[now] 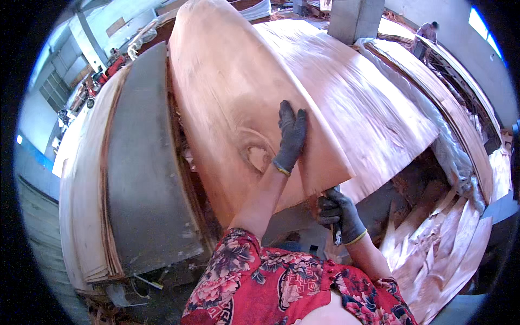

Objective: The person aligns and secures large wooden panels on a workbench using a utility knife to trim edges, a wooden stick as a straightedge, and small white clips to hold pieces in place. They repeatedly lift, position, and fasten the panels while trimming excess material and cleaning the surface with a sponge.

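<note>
Lifting a thin veneer sheet (233, 103), head view: left hand (291, 138) in a dark glove lies flat on the sheet's upper face, fingers (286, 114) straight and close together, pressing, not gripping. Right hand (340, 211), also gloved, is at the sheet's lower right corner, fingers curled and clamped on the edge from beneath. The sheet curves up and away from the person, over a veneer stack (368, 103) just behind it. Left of the sheet, a grey panel (143, 162) on another stack. Right of the sheet, loose veneer scraps (444, 238) on the floor. Another person (427, 32) stands well beyond the sheet, upper right.
</note>
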The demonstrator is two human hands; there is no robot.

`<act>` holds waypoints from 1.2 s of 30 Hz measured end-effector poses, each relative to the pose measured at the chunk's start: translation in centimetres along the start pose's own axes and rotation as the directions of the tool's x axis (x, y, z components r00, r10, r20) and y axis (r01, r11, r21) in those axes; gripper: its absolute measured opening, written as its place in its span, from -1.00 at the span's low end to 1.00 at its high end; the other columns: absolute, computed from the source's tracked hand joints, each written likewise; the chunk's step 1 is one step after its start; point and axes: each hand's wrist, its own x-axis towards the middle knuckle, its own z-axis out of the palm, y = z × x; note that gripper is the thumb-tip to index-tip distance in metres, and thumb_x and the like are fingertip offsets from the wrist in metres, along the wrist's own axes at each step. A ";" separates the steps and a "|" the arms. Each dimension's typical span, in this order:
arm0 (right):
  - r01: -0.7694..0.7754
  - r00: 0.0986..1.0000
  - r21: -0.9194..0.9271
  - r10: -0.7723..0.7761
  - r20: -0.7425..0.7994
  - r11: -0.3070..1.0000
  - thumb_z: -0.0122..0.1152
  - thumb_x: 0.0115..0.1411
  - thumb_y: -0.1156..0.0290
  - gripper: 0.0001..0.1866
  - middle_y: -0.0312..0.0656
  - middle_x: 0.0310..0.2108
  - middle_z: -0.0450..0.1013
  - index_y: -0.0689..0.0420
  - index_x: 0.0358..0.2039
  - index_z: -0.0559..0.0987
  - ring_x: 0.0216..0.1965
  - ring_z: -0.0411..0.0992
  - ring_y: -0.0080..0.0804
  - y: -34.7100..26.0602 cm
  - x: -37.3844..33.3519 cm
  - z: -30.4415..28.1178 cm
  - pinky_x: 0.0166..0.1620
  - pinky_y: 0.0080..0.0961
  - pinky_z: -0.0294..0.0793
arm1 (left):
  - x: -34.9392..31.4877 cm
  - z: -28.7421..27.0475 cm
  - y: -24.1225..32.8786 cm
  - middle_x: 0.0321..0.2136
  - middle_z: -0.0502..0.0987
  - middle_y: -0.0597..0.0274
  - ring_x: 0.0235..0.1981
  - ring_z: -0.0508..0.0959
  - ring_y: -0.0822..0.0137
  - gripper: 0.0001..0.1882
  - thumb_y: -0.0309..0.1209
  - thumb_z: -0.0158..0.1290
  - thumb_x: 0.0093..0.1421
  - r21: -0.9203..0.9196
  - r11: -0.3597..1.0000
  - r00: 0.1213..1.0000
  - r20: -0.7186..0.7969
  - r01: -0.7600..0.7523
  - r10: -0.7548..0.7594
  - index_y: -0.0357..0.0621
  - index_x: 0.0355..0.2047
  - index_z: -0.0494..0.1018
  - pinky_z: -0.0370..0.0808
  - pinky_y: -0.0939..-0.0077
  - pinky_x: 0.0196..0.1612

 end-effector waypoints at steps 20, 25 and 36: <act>-0.097 0.987 0.315 0.051 0.150 0.944 -0.15 0.27 0.28 -0.87 -0.51 -0.70 0.03 -0.03 -0.43 0.29 -0.78 -0.06 -0.79 -39.2 -3.4 -20.2 -0.72 -0.81 0.01 | -5.4 8.9 -20.7 -0.04 0.36 -0.02 -0.08 0.41 0.11 -0.39 -0.01 -0.10 0.13 -0.421 0.761 0.576 -0.497 0.494 -0.649 -0.25 0.03 0.24 0.35 0.27 -0.03; 0.081 0.997 0.082 -0.081 0.000 0.993 -0.12 0.24 0.28 -0.92 -0.50 -0.70 0.05 -0.07 -0.39 0.30 -0.78 -0.02 -0.78 -46.4 -5.2 -25.6 -0.72 -0.82 0.02 | -8.5 23.0 -18.6 0.04 0.33 0.17 -0.06 0.42 0.16 -0.48 -0.02 -0.26 0.21 -0.975 -0.018 0.483 0.125 0.220 -0.866 0.00 0.10 0.20 0.32 0.08 0.01; 0.156 0.715 -0.770 -0.609 -0.344 0.618 0.12 0.07 0.39 -0.83 -0.43 -0.76 0.21 0.07 -0.61 0.40 -0.76 0.13 -0.66 -55.3 -3.5 -35.1 -0.67 -0.66 0.05 | -7.0 29.1 -28.6 -0.16 0.48 0.19 -0.14 0.46 0.17 -0.68 -0.34 0.06 0.03 -0.978 0.208 0.491 -0.187 -0.013 -0.851 -0.07 -0.17 0.42 0.45 0.19 -0.16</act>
